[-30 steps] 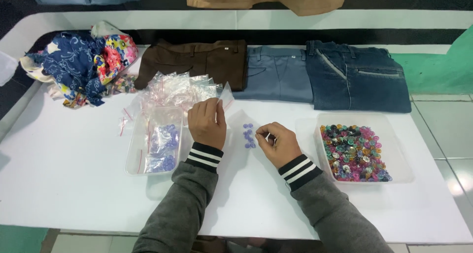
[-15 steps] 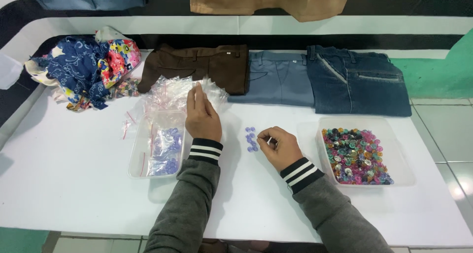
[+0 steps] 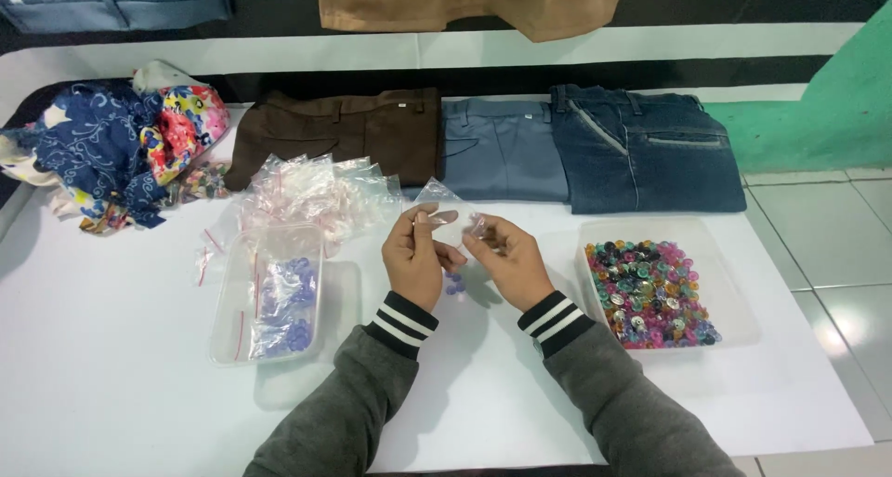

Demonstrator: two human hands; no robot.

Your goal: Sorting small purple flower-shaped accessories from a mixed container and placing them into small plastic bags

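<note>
My left hand point(image 3: 415, 254) and my right hand point(image 3: 506, 259) are raised together above the middle of the white table point(image 3: 121, 384). Between them they hold a small clear plastic bag point(image 3: 443, 208), each hand pinching one side of it. A few small blue buttons point(image 3: 454, 284) lie on the table just below the hands. To the left stands a clear tray point(image 3: 223, 333) holding small bags filled with blue buttons. On the right, a clear tray point(image 3: 734, 300) holds several loose buttons of mixed colours.
A heap of empty clear bags point(image 3: 311, 189) lies behind the left tray. Folded brown trousers point(image 3: 339, 133), grey trousers point(image 3: 502, 147) and dark jeans point(image 3: 641, 147) line the back edge. Patterned cloths point(image 3: 116, 143) are piled at the far left. Tiled floor point(image 3: 827, 245) shows at the right.
My left hand has come away from the bag heap with a clear bag. My right hand has lifted off the table from the blue buttons, and both hands now meet on the bag.
</note>
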